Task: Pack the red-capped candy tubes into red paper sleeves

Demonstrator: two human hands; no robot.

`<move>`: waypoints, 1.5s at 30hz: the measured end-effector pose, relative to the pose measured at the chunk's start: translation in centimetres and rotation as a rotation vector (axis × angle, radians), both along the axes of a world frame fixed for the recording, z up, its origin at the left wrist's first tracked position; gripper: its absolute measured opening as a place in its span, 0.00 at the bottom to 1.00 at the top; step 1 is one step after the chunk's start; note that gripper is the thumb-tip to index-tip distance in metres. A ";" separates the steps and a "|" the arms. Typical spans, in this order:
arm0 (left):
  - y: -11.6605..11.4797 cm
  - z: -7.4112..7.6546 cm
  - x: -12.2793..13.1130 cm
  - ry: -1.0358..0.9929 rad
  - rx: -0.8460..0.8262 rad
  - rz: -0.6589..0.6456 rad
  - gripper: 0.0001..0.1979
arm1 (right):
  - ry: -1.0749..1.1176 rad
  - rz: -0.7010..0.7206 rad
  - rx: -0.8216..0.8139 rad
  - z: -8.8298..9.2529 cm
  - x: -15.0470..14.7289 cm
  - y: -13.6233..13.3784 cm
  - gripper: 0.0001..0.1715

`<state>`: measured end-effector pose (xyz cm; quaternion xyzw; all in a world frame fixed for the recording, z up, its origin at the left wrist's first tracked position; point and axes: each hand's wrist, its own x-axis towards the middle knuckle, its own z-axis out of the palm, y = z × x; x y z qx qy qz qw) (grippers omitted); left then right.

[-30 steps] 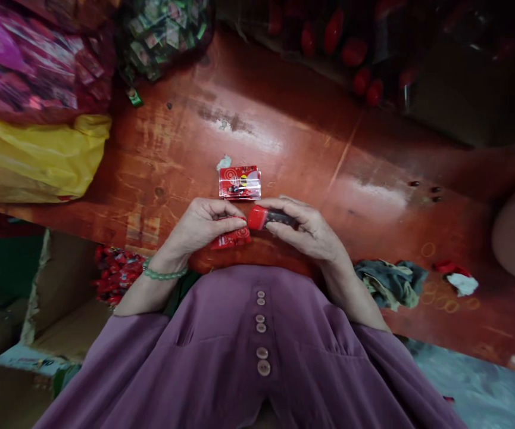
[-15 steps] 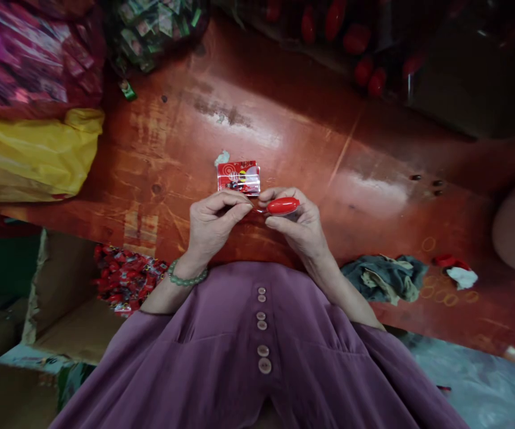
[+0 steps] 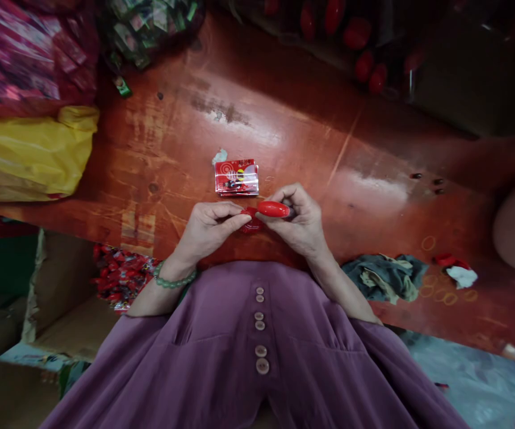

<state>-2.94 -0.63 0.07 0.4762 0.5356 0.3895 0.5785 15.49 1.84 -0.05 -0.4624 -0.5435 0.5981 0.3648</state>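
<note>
My right hand (image 3: 299, 223) pinches a small red oblong item (image 3: 274, 208) over the near edge of the red-brown wooden table (image 3: 311, 143). My left hand (image 3: 208, 223), with a green bead bracelet on the wrist, has its fingertips closed on a thin red wrapper (image 3: 250, 223) that touches the oblong item's left end. Just beyond both hands a small stack of flat red printed packets (image 3: 236, 177) lies on the table, with a scrap of white paper (image 3: 219, 157) at its far corner.
A yellow bag (image 3: 29, 152) and pink patterned bags (image 3: 25, 53) fill the far left. Green sachets (image 3: 150, 24) and red oblong items (image 3: 350, 36) sit at the far edge. A crumpled grey cloth (image 3: 384, 277) and rubber bands (image 3: 440, 295) lie right. A box of red packets (image 3: 118, 277) stands below left.
The red oblong item was turned so its dark part no longer shows. My left hand lifted with the red wrapper toward the item, then both hands drew together at the table edge.
</note>
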 end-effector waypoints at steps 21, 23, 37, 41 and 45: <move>0.1 0.1 0.3 0.258 0.416 0.008 0.04 | -0.432 0.584 0.329 4.1 4.4 3.0 0.14; 0.2 -0.1 0.2 0.288 0.433 -0.020 0.04 | -0.523 0.671 0.316 4.4 4.5 3.3 0.14; 0.2 -0.5 0.1 0.069 0.144 -0.241 0.05 | -0.381 0.771 0.273 3.6 3.8 3.8 0.13; 0.4 -0.3 0.2 0.001 0.005 -0.284 0.07 | -0.238 0.673 0.217 2.6 3.9 3.2 0.11; 0.3 -0.8 -0.5 -0.102 -0.168 -0.237 0.16 | -0.122 0.480 0.028 1.8 3.7 1.8 0.09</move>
